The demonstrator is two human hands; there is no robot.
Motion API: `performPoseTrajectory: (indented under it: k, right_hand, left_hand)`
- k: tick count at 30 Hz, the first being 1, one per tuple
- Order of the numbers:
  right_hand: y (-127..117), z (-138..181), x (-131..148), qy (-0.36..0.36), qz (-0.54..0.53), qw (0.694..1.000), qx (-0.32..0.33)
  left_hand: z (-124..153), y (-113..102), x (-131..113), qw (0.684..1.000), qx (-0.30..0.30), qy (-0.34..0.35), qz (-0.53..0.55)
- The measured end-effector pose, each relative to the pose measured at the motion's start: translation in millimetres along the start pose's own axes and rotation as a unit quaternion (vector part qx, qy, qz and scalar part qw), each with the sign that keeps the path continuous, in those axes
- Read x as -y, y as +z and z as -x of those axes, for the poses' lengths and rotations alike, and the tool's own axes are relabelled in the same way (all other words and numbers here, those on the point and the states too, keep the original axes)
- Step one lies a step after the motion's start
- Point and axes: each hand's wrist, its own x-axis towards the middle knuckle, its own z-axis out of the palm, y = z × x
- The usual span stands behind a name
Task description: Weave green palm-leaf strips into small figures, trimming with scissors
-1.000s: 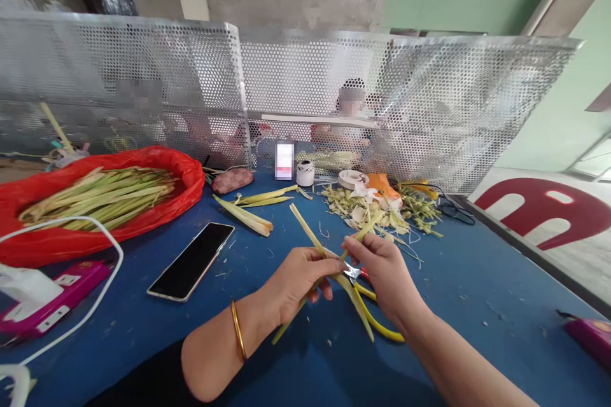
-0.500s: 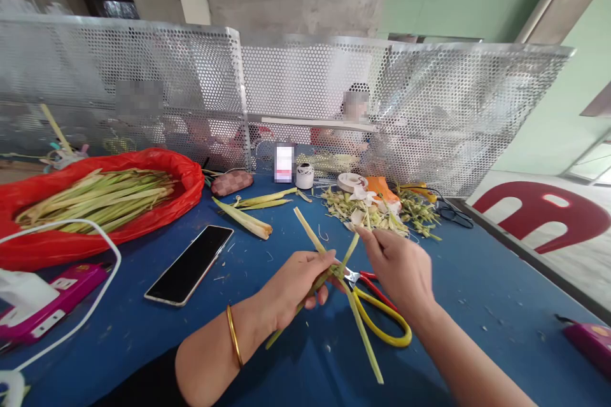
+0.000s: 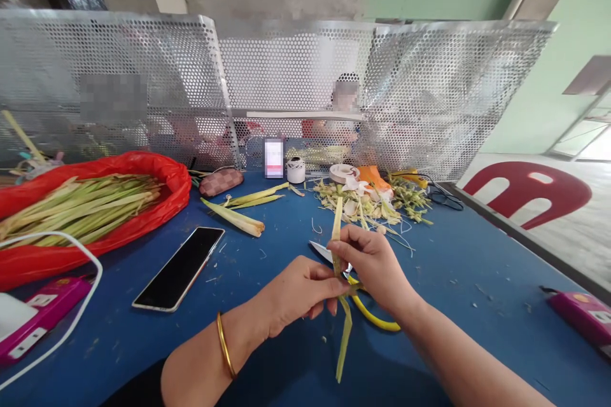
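Note:
Between my two hands is a piece of folded pale green leaf strips (image 3: 344,337), with one end pointing up and another hanging down. My left hand (image 3: 308,289) is closed on its middle in a pinch of thumb and fingers. On the upper strip, my right hand (image 3: 375,267) is closed as well, thumb against fingers. Beneath the hands lie scissors (image 3: 377,318) with yellow handle loops; their blade tips show just left of the strip. The fold itself is partly hidden by my fingers.
A red plastic bag (image 3: 179,187) full of long leaf strips stands at left, near a dark phone (image 3: 179,270) and a magenta power strip (image 3: 42,315). Leaf scraps (image 3: 353,200) are heaped at the back. Behind the perforated metal screen (image 3: 286,70) a person sits.
My right hand has moved down and left, closer to my left hand. The strips have turned from a spread cross to a more upright line. The whole view has shifted slightly.

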Motion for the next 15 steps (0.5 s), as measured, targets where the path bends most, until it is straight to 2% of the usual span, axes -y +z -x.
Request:
performPoseTrajectory:
  k: [5, 11, 15]
  right_hand:
    - [6.9, 3.9, 1.5, 0.017, -0.05, 0.999, 0.0]
    - [3.1, 1.0, 0.4, 0.084, -0.079, 0.992, 0.042]
    - [3.2, -0.8, -1.1, 0.074, -0.07, 0.994, 0.048]
  left_hand:
    - [-0.1, -0.5, 1.7, 0.999, 0.023, -0.025, -0.007]
    - [-3.8, -0.1, 4.5, 0.993, 0.029, -0.031, 0.114]
    - [-2.2, 1.6, 3.4, 0.996, 0.02, -0.028, 0.081]
